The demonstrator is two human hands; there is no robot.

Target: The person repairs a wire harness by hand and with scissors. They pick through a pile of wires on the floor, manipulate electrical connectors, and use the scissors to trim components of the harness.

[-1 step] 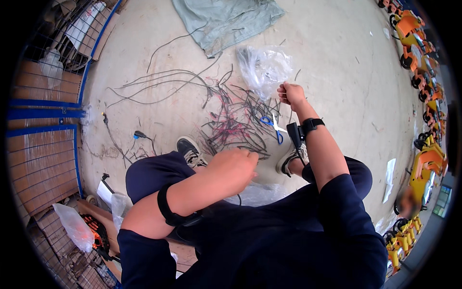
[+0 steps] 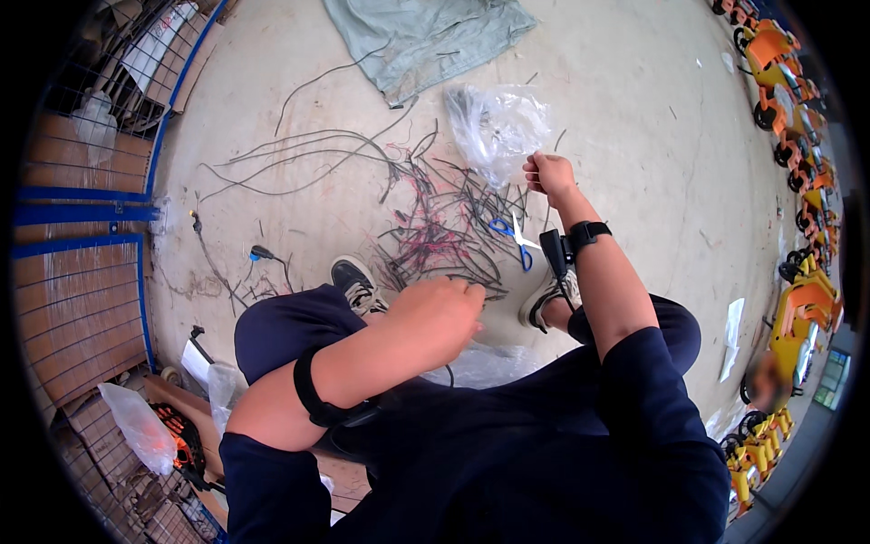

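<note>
My right hand (image 2: 549, 177) is closed in a pinch beside the lower right edge of a clear plastic bag (image 2: 498, 127); whatever it grips is too small to name. Nearer my body, my left hand (image 2: 444, 313) is curled, its back toward me, and its fingertips are mostly hidden. Between and beyond my hands lies a tangled pile of black and red cut wires (image 2: 430, 222). Blue-handled scissors (image 2: 517, 241) lie spread apart on the pile's right side, just below my right hand.
A grey-green cloth sack (image 2: 426, 41) lies at the far side. Long cables trail left, near a black connector (image 2: 263, 253). Blue-framed wire cages (image 2: 82, 299) stand at left; orange and yellow ride-on toys (image 2: 802, 308) line the right. My shoes (image 2: 358, 286) flank the wires.
</note>
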